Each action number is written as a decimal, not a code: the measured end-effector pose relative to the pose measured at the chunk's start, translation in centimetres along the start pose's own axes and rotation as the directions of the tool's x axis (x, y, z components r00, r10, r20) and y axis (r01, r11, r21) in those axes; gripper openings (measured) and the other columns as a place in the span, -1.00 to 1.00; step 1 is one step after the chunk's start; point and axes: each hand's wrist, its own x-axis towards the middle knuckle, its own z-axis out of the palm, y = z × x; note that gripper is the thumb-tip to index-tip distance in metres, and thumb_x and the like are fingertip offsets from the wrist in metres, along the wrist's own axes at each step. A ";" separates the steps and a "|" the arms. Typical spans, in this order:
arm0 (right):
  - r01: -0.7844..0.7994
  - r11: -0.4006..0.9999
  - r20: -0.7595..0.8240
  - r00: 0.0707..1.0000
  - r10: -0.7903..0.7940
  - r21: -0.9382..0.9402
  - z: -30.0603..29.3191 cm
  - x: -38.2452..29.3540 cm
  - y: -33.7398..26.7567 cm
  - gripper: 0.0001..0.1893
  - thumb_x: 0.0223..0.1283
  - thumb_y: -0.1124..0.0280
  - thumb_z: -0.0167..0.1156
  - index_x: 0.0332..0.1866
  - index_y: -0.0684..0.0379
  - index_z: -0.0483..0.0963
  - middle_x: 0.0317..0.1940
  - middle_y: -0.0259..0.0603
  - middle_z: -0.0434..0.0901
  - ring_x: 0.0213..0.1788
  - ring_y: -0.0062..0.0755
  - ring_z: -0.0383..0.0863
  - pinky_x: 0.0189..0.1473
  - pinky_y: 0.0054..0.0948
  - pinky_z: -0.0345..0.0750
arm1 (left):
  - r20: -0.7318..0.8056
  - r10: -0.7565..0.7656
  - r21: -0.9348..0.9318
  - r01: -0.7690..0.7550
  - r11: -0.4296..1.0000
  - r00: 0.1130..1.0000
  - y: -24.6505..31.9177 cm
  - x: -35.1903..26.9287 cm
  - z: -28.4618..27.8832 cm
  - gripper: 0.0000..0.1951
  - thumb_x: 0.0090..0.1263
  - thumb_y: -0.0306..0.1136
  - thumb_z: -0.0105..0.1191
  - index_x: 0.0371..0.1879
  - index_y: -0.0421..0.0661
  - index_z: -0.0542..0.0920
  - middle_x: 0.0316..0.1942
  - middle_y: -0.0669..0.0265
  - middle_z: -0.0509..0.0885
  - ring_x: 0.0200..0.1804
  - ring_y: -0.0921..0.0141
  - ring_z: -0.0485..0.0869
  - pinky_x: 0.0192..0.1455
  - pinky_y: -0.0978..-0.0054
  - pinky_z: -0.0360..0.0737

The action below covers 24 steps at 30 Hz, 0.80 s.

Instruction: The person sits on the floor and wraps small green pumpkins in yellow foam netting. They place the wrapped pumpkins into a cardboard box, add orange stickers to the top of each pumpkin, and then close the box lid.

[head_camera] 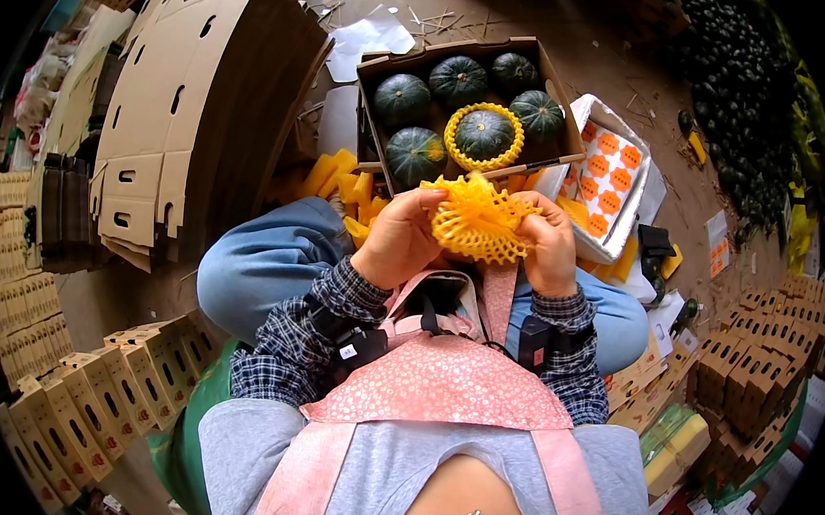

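Note:
A yellow foam fruit net [484, 223] is stretched between my two hands, above my lap. My left hand [403, 239] grips its left edge and my right hand [548, 244] its right edge. Just beyond stands an open cardboard box [565, 129] with several dark green squashes. One squash [484, 134] at the near side sits in a yellow foam net; the squash [416, 155] to its left has an orange patch and no net. The other squashes, such as the one at the back [459, 80], are bare too.
Right of the box is a white foam tray [608, 252] with sheets of orange stickers [605, 171]. Yellow foam nets [333, 171] lie by my left knee. A tall stack of flat cardboard [160, 100] stands left. A heap of dark green produce [730, 100] lies far right, above stacked boxes [753, 356].

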 end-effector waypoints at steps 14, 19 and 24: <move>-0.093 0.987 0.283 0.958 0.052 0.133 3.1 -0.2 0.2 -0.87 0.18 0.60 0.12 -0.18 0.24 0.39 -0.04 -0.29 0.43 -0.05 -0.62 0.45 0.02 -0.62 0.41 | 0.669 0.367 0.743 -0.576 -0.340 0.646 -0.5 -0.6 0.8 -0.78 0.06 -0.57 0.34 -0.34 -0.19 0.58 -0.24 0.21 0.56 -0.18 0.34 0.57 -0.14 0.55 0.52; 0.199 0.978 0.348 0.923 -0.163 -0.070 1.8 0.1 0.8 -0.95 0.03 0.59 0.11 -0.38 0.28 0.41 -0.25 -0.28 0.47 -0.26 -0.57 0.43 -0.07 -0.59 0.39 | 0.397 -0.101 0.855 -0.328 0.402 0.912 1.8 -2.1 1.3 -0.84 0.29 -0.42 0.24 -0.27 -0.24 0.60 -0.20 0.28 0.52 -0.11 0.48 0.47 -0.03 0.55 0.41; -0.594 0.733 0.702 0.674 0.229 0.332 0.8 -0.5 -0.2 -0.80 0.12 0.41 0.14 -0.22 0.32 0.49 -0.24 -0.23 0.58 -0.10 -0.49 0.55 0.14 -0.48 0.42 | 0.266 -0.251 0.751 -0.037 0.659 0.931 4.9 -2.6 0.3 -0.88 0.37 -0.41 0.08 -0.29 -0.22 0.59 -0.21 0.27 0.59 -0.13 0.45 0.56 0.07 0.48 0.47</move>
